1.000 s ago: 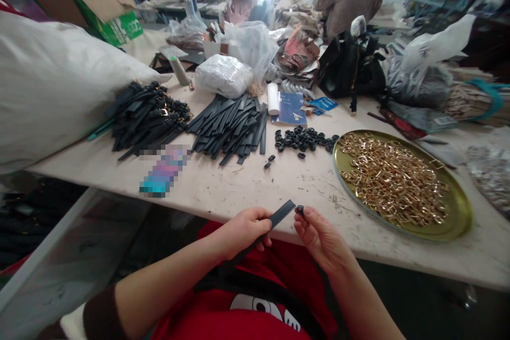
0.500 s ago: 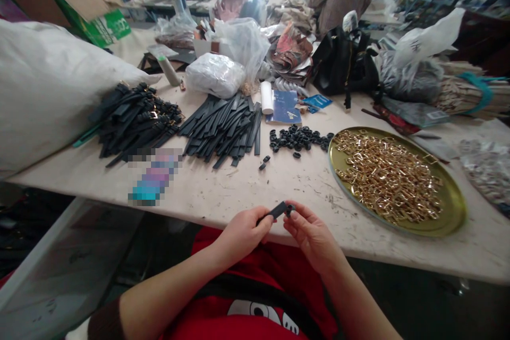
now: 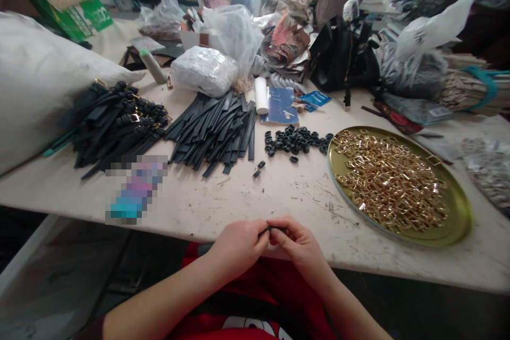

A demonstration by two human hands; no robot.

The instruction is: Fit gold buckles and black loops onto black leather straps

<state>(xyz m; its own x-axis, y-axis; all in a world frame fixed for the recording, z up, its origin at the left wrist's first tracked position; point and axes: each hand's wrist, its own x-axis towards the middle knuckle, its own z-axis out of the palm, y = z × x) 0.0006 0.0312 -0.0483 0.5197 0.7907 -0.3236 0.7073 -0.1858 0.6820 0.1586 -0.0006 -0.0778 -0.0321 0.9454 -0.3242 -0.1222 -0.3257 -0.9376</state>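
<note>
My left hand is closed round a thin black strap, of which only a short dark piece shows between the hands. My right hand meets it fingertip to fingertip, pinching at the strap's end. The small black strap loop that it held is mostly hidden by the fingers. Both hands are just over the table's front edge. Beyond them lie a heap of small black loops, a pile of flat black straps and, farther left, black straps with gold buckles.
A round gold tray full of gold metal buckles stands at the right. A pixelated flat object lies front left. Behind are a white roll, a blue booklet, a plastic-wrapped bundle and a black bag.
My hands have come together and dropped slightly toward the table edge. The strap and loop, plainly visible before, are now mostly covered by my fingers. The view has shifted a little.
</note>
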